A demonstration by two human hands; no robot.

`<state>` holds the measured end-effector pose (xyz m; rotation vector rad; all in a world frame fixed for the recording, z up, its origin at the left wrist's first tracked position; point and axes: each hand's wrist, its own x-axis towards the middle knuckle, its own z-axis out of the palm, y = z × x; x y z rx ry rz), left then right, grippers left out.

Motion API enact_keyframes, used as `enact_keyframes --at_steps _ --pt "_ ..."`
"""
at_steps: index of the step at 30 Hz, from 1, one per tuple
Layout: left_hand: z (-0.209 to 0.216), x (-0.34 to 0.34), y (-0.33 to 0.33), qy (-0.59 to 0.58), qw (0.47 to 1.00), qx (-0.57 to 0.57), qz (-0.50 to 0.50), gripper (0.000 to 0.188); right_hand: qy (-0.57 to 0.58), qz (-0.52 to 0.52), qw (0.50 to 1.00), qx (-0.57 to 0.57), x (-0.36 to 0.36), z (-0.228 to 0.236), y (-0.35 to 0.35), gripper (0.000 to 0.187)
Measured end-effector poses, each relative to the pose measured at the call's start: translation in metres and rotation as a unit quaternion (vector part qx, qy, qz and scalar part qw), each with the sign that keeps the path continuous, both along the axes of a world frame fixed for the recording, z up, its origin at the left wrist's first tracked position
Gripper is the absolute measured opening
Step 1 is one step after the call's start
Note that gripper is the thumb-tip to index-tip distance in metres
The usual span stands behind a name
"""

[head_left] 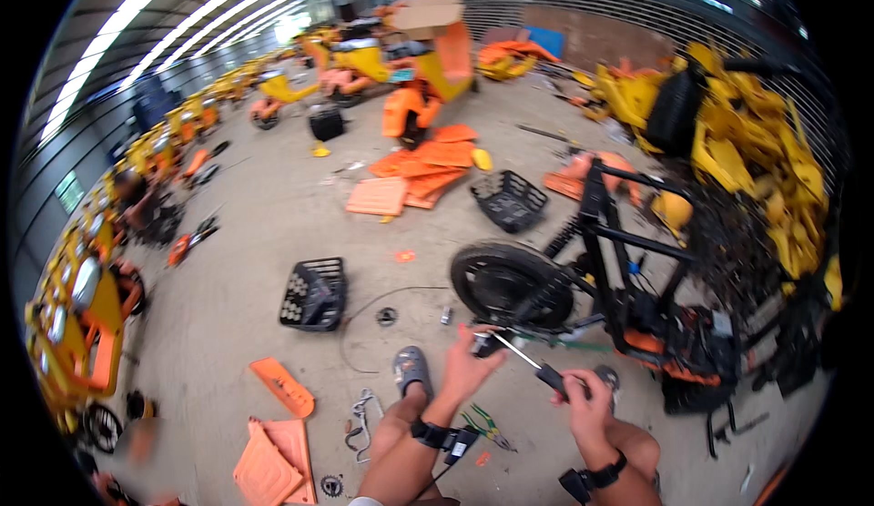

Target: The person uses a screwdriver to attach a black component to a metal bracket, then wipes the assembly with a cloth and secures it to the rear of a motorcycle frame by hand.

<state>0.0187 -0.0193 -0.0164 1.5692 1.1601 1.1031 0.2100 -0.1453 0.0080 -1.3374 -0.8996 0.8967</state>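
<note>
My right hand (588,399) is closed around the black handle of a screwdriver (521,352), whose bright shaft points up and left. Its tip reaches a small black part (487,345) in the fingers of my left hand (466,366); I cannot make out what kind of part it is. Just beyond both hands stands a stripped black bike frame (596,233) with its wheel (512,286) toward the left. Green-handled pliers (490,428) lie on the floor between my legs.
Black baskets (312,295) (510,201), orange panels (271,460) and a thin cable (378,295) lie on the floor. Yellow body panels (728,146) are heaped at the right. Yellow-and-orange scooters (91,324) line the left, where another person (147,210) sits low.
</note>
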Motion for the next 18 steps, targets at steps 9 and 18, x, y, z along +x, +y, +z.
enact_keyframes --at_steps 9,18 --pt "0.015 0.004 -0.011 -0.02 1.0 0.006 -0.005 0.061 -0.001 -0.027 0.999 0.027 -0.002 -0.01 0.002 0.014" --pt "-0.001 0.001 -0.009 -0.017 0.999 0.026 -0.011 0.061 0.004 -0.022 1.0 0.018 -0.004 -0.009 0.007 0.014"
